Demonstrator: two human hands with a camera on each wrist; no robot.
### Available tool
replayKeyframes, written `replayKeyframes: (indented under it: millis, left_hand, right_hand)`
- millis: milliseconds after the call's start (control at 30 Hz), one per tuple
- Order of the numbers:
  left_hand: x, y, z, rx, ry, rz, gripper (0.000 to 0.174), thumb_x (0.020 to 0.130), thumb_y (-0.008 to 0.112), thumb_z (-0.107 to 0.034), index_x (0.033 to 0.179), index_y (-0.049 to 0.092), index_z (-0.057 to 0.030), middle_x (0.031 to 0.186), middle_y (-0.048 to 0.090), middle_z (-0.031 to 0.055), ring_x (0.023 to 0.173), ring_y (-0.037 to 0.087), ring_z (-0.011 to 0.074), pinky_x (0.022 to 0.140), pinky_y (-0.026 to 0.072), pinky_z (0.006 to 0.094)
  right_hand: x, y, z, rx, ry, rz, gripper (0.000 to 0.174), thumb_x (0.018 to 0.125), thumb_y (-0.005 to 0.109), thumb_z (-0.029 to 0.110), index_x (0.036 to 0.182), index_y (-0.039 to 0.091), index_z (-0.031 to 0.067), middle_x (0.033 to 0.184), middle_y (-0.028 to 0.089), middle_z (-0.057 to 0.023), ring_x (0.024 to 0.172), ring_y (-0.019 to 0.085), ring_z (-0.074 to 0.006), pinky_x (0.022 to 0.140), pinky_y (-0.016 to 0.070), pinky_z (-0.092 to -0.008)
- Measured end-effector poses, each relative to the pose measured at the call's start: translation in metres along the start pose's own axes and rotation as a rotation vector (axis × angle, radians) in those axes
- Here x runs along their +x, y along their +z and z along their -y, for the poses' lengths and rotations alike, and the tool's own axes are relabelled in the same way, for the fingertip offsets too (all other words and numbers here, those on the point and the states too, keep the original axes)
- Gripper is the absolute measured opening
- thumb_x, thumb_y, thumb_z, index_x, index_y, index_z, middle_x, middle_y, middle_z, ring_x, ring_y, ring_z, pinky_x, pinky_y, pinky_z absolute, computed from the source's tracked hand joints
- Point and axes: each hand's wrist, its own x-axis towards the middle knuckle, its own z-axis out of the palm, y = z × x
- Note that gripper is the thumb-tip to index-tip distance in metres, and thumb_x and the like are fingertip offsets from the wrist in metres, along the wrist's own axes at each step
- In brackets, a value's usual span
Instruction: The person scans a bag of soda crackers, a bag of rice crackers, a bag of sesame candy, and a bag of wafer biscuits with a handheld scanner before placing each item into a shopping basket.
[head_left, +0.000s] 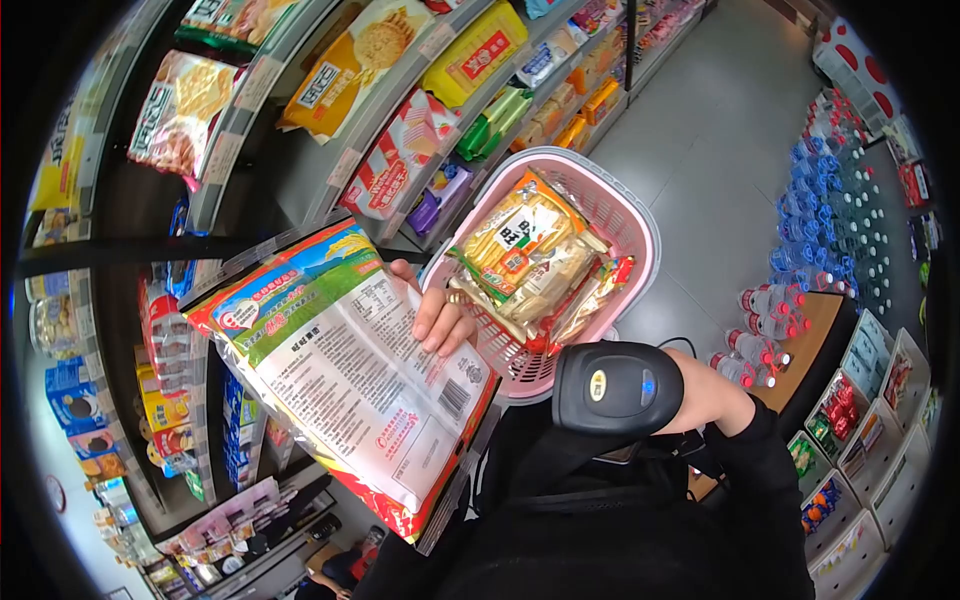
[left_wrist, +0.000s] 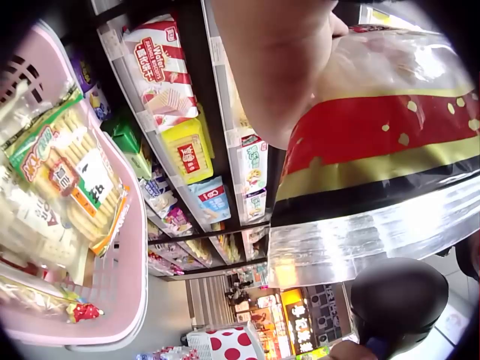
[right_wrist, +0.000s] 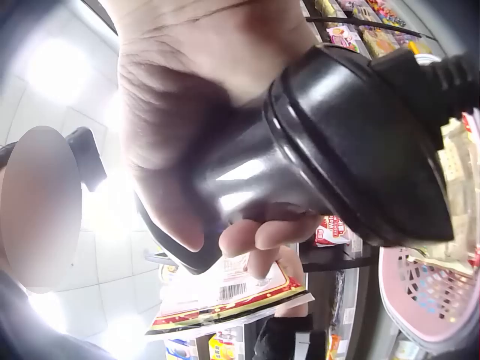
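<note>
In the head view my left hand (head_left: 440,315) grips a large snack bag (head_left: 345,375) at its edge, fingers lying over the printed back. The bag's white text panel and barcode (head_left: 455,398) face up toward my head. My right hand (right_wrist: 187,127) holds a black barcode scanner (head_left: 615,388), its fingers wrapped round the handle in the right wrist view. The scanner is just right of the bag's barcode end in the head view, where its body hides most of that hand. Beyond both hands stands a pink basket (head_left: 648,215) with snack packs (head_left: 520,240) in it.
Shelves of packaged snacks (head_left: 385,175) run along the left. On the right, bottled drinks (head_left: 800,215) stand in rows on the grey floor (head_left: 680,150), near a wooden surface (head_left: 800,355) and bins of small packets (head_left: 850,430). Another person (head_left: 345,570) appears low in the head view.
</note>
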Motion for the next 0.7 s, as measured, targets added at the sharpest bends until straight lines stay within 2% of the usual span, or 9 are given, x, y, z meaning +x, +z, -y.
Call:
replayKeyframes:
  millis: [33, 100, 200, 333, 400, 633, 700]
  left_hand:
    - [0.002, -0.003, 0.003, -0.009, -0.009, 0.0, 0.062, 0.079, 0.057, -0.036, 0.127, 0.028, -0.0105, 0.077, 0.049, 0.005, 0.068, 0.053, 0.0138, 0.061, 0.0453, 0.0249]
    - [0.003, -0.01, 0.01, -0.054, -0.07, 0.033, 0.063, 0.078, 0.058, -0.036, 0.127, 0.028, -0.0105, 0.077, 0.049, 0.005, 0.069, 0.053, 0.0138, 0.062, 0.0453, 0.0248]
    - [0.006, -0.014, 0.022, -0.038, -0.128, 0.036, 0.065, 0.077, 0.06, -0.037, 0.127, 0.028, -0.0105, 0.077, 0.049, 0.0052, 0.069, 0.054, 0.0135, 0.062, 0.0452, 0.0247]
    - [0.007, -0.015, 0.036, -0.089, -0.164, 0.021, 0.066, 0.076, 0.06, -0.038, 0.127, 0.028, -0.0107, 0.076, 0.048, 0.005, 0.068, 0.053, 0.0133, 0.062, 0.0449, 0.0245]
    - [0.007, -0.009, 0.04, -0.042, -0.164, -0.089, 0.067, 0.076, 0.061, -0.038, 0.127, 0.028, -0.0107, 0.075, 0.048, 0.0052, 0.067, 0.053, 0.0136, 0.061, 0.0448, 0.0244]
    - [-0.002, -0.022, 0.042, -0.085, -0.205, -0.042, 0.066, 0.076, 0.06, -0.039, 0.127, 0.029, -0.0115, 0.075, 0.048, 0.0054, 0.064, 0.05, 0.0126, 0.059, 0.043, 0.0241]
    - [-0.008, -0.018, 0.039, -0.061, -0.205, -0.081, 0.065, 0.077, 0.059, -0.039, 0.128, 0.029, -0.0121, 0.075, 0.048, 0.0054, 0.065, 0.05, 0.0129, 0.06, 0.0428, 0.0242]
  right_hand:
    - [-0.001, -0.001, 0.0, 0.018, -0.029, 0.05, 0.041, 0.061, 0.07, 0.012, 0.097, 0.053, -0.0009, 0.087, 0.061, -0.01, 0.078, 0.057, -0.0155, 0.072, 0.0439, -0.0286]
    - [-0.005, -0.001, 0.0, 0.032, -0.001, 0.038, 0.04, 0.062, 0.069, 0.012, 0.096, 0.053, -0.0011, 0.085, 0.061, -0.0105, 0.076, 0.057, -0.0172, 0.071, 0.0443, -0.0291]
    - [-0.006, 0.001, -0.004, 0.006, -0.062, 0.062, 0.037, 0.063, 0.067, 0.013, 0.094, 0.053, -0.0013, 0.083, 0.06, -0.0123, 0.073, 0.058, -0.0212, 0.068, 0.0448, -0.0303]
    - [-0.008, 0.005, -0.003, 0.029, -0.009, 0.089, 0.037, 0.063, 0.066, 0.012, 0.095, 0.054, -0.0013, 0.084, 0.06, -0.0125, 0.074, 0.058, -0.0205, 0.069, 0.0447, -0.03]
    - [-0.01, 0.007, -0.007, 0.036, -0.018, 0.082, 0.037, 0.063, 0.066, 0.012, 0.095, 0.054, -0.0013, 0.084, 0.06, -0.0123, 0.074, 0.058, -0.0202, 0.069, 0.0447, -0.03]
    - [-0.012, 0.009, -0.021, 0.044, -0.028, 0.083, 0.037, 0.063, 0.066, 0.012, 0.096, 0.054, -0.0009, 0.086, 0.06, -0.011, 0.076, 0.057, -0.0181, 0.071, 0.0444, -0.0297]
    - [-0.011, 0.009, -0.021, 0.066, -0.013, 0.094, 0.037, 0.064, 0.066, 0.012, 0.096, 0.053, -0.0009, 0.086, 0.06, -0.0107, 0.077, 0.057, -0.0177, 0.071, 0.0444, -0.0296]
